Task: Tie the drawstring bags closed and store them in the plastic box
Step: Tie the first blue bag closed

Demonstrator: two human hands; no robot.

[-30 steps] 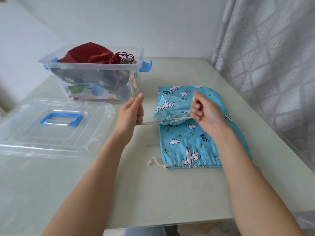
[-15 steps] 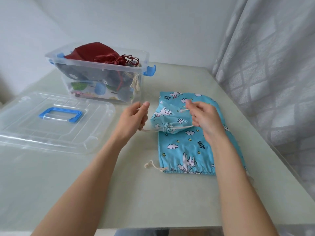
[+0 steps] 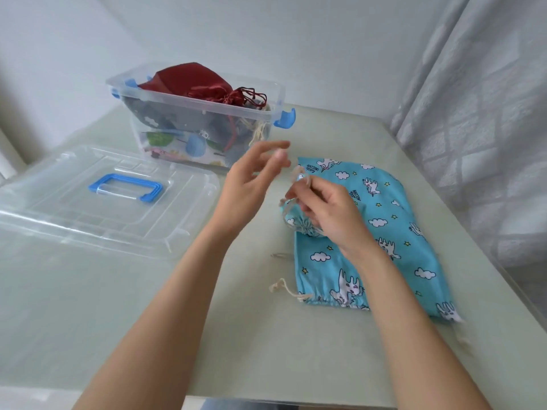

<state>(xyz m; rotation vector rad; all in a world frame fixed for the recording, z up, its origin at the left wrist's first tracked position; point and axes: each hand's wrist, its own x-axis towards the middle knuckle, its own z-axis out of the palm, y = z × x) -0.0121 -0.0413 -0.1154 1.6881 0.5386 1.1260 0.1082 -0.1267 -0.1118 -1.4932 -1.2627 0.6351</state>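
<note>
The left hand (image 3: 254, 179) is blurred near the box (image 3: 204, 113), so its grip is unclear. The right hand (image 3: 328, 211) hides the knot of the blue bag (image 3: 384, 220).

My pale green surface (image 3: 88, 321) meets a white wall (image 3: 296, 39). A grey patterned curtain (image 3: 488, 113) hangs on my right.

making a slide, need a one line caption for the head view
Right hand pinches the cord at the cinched blue unicorn bag, left hand open beside it, plastic box behind.
</note>
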